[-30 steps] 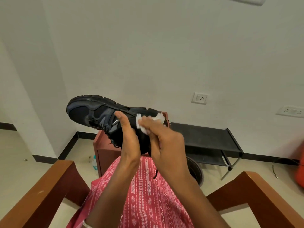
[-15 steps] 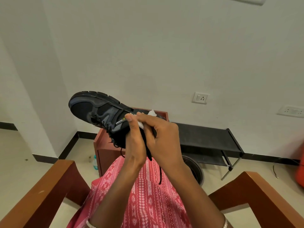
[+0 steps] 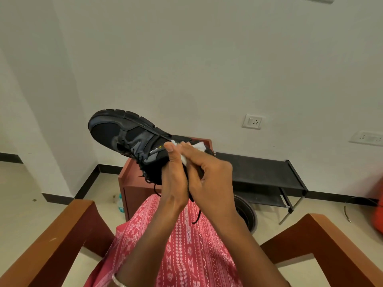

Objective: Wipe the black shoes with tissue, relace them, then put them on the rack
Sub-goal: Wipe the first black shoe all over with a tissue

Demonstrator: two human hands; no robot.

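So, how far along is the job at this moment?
Done: nothing finished that I can see. In hand: wiping; the left hand grips the black shoe, sole upward, and the right hand presses the tissue on its side toward the heel. Left: relacing, as a lace hangs loose, and placing; the visible part of the rack shows no shoe.

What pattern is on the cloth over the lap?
Red-pink cloth with white patterned stripes, seen in the head view.
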